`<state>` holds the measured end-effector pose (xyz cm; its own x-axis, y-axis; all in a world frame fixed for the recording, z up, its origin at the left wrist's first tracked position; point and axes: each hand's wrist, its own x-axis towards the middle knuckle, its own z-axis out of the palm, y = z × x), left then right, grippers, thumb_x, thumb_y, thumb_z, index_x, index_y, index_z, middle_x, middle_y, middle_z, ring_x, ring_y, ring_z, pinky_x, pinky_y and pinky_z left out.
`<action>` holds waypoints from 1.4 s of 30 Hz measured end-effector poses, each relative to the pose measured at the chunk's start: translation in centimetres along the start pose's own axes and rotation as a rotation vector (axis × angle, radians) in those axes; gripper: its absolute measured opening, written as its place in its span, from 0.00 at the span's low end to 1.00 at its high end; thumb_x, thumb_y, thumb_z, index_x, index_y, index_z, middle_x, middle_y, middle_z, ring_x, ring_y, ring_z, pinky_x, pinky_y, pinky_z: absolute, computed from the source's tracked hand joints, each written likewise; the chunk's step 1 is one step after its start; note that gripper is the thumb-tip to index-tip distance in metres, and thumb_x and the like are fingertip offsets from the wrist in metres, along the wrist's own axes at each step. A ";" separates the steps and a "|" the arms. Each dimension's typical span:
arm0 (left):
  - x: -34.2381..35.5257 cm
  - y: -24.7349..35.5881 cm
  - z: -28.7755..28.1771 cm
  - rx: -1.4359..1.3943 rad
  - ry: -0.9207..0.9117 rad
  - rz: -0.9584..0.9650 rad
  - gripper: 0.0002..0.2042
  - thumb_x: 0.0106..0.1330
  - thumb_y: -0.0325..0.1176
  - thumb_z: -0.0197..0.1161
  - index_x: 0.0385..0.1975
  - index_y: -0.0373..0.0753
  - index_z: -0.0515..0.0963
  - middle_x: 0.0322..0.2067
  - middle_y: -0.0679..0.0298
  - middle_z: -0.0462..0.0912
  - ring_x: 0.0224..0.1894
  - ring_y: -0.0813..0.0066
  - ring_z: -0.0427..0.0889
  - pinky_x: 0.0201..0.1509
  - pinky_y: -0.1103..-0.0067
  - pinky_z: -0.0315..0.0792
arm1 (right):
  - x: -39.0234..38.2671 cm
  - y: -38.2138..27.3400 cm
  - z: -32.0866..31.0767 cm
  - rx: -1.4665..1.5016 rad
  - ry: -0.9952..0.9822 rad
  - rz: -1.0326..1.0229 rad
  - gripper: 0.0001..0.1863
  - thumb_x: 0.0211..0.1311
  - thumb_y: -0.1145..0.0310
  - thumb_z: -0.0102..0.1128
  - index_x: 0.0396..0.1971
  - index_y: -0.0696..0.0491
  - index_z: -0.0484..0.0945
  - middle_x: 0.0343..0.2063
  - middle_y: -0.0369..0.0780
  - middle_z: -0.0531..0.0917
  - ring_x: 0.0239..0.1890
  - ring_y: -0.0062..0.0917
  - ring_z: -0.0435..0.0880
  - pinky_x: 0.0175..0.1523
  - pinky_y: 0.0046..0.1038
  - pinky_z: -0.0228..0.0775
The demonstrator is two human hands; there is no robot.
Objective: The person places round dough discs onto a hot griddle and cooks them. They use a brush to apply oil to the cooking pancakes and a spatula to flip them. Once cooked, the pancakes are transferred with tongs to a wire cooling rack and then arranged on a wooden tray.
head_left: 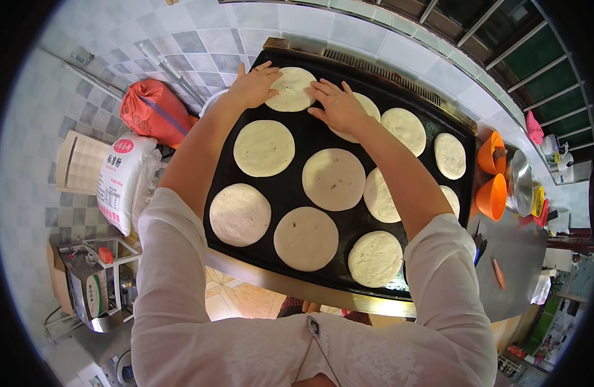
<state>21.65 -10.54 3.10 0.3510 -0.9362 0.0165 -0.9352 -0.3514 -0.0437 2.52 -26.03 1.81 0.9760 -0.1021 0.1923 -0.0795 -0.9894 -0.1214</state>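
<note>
Both of my hands reach to the far left of a black griddle [281, 195]. Between them lies a pale round flatbread [292, 89] of dough with dark specks. My left hand [252, 88] rests at its left edge, fingers spread and fingertips on the dough. My right hand [337, 105] is at its right edge, fingers stretched out, the fingertips touching or just beside it. Under my right hand and wrist another dough round [366, 107] is partly hidden. Nearer me, several more rounds lie flat, among them one dough round [265, 148] just below my left hand. My right forearm covers parts of others.
Orange bowls [491, 197] and a metal basin [520, 182] stand on the steel counter [519, 267] at the right. To the left are a white flour sack [124, 184] and a red bag [156, 113]. A tiled wall [290, 22] runs behind the griddle.
</note>
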 end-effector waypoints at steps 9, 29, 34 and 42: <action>1.1 -0.4 -0.2 0.114 0.004 0.089 0.22 0.63 0.29 0.51 0.58 0.49 0.67 0.63 0.72 0.63 0.68 0.73 0.55 0.63 0.43 0.50 | 1.0 1.6 -0.7 0.043 0.057 0.066 0.22 0.66 0.57 0.47 0.58 0.48 0.67 0.62 0.35 0.64 0.67 0.29 0.57 0.67 0.47 0.49; -11.7 1.2 -2.3 -0.345 -0.093 0.181 0.11 0.46 0.23 0.63 0.32 0.37 0.75 0.37 0.57 0.77 0.42 0.57 0.78 0.45 0.69 0.71 | -8.1 -9.7 -1.0 0.230 0.017 -0.192 0.18 0.57 0.66 0.58 0.47 0.55 0.74 0.54 0.41 0.73 0.60 0.32 0.67 0.61 0.36 0.60; -12.0 -0.6 -3.3 -0.436 -0.035 0.121 0.11 0.46 0.22 0.64 0.32 0.34 0.75 0.33 0.55 0.77 0.38 0.58 0.79 0.41 0.70 0.73 | -7.5 -9.3 -3.2 0.223 0.054 -0.119 0.21 0.59 0.65 0.56 0.53 0.52 0.70 0.58 0.38 0.69 0.63 0.30 0.63 0.64 0.38 0.57; -13.3 -0.2 -3.1 -0.356 -0.069 0.122 0.11 0.47 0.25 0.65 0.30 0.35 0.74 0.31 0.57 0.78 0.38 0.57 0.79 0.42 0.69 0.72 | -7.7 -9.6 -2.1 0.253 -0.150 -0.154 0.23 0.62 0.58 0.53 0.56 0.48 0.68 0.60 0.37 0.67 0.65 0.28 0.60 0.66 0.44 0.52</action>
<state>17.06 1.95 6.00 0.2268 -0.9733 -0.0351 -0.9237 -0.2264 0.3091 -4.63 -15.93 3.55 0.9931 0.0817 0.0840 0.1058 -0.9331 -0.3437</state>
